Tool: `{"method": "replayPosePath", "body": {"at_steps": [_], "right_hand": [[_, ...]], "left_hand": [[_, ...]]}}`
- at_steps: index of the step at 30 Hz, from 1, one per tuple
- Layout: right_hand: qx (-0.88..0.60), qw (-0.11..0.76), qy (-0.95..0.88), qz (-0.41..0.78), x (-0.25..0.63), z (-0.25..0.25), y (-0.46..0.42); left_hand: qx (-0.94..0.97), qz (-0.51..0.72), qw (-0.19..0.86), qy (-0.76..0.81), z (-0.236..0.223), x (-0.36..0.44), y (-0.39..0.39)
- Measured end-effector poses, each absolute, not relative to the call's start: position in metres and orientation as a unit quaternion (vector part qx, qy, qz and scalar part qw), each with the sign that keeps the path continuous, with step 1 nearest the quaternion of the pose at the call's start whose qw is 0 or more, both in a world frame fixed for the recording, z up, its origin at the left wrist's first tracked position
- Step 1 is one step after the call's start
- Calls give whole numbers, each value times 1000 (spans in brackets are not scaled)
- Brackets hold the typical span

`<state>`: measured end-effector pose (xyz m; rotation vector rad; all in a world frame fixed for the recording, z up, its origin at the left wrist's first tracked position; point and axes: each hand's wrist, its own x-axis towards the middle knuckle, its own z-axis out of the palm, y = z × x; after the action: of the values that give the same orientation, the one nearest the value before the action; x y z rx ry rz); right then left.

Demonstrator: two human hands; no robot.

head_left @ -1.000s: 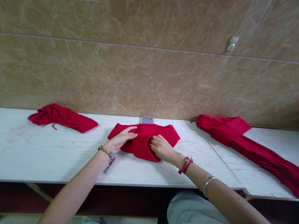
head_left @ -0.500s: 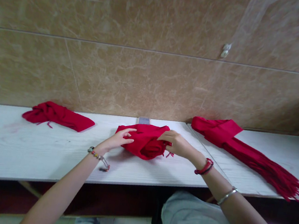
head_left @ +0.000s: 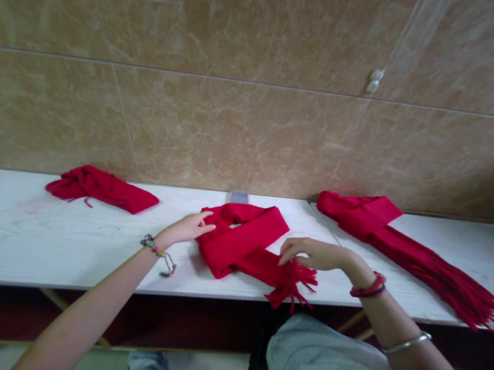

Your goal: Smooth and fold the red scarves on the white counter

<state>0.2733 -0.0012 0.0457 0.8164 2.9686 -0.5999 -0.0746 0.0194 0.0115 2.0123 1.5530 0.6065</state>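
One red scarf (head_left: 239,242) on the white counter (head_left: 61,245) had loosened from its bundle, fringe (head_left: 291,285) out at four o'clock! Right hand (head_left: 317,253) curled there, hold unclear; left hand (head_left: 184,229), loosely open, touched the nine o'clock edge. Marbled wall (head_left: 236,129) rose at twelve.

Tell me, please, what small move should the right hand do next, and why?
Probably the right hand should straighten the fringe of the middle red scarf: it splays in several directions by the white counter's front edge, and that hand is right at it. The left hand, at the scarf's loop, may steady it.
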Motion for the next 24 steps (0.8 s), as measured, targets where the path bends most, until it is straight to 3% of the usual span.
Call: {"method": "replayPosePath", "body": {"at_steps": [3, 6, 9, 14, 19, 24], "right_hand": [[342, -149, 899, -229, 280, 44, 34], [575, -279, 735, -226, 271, 27, 80], [625, -297, 683, -236, 255, 4, 118], [587, -305, 690, -294, 242, -18, 145], [553, -333, 698, -311, 245, -25, 156], [586, -345, 687, -256, 239, -32, 163]], "left_hand": [[648, 307, 255, 649, 13, -93, 43], [575, 312, 411, 635, 9, -106, 62], [581, 303, 453, 604, 3, -107, 72], [579, 378, 504, 518, -5, -107, 84], [549, 507, 380, 545, -14, -119, 100], [553, 487, 334, 587, -27, -119, 106]]}}
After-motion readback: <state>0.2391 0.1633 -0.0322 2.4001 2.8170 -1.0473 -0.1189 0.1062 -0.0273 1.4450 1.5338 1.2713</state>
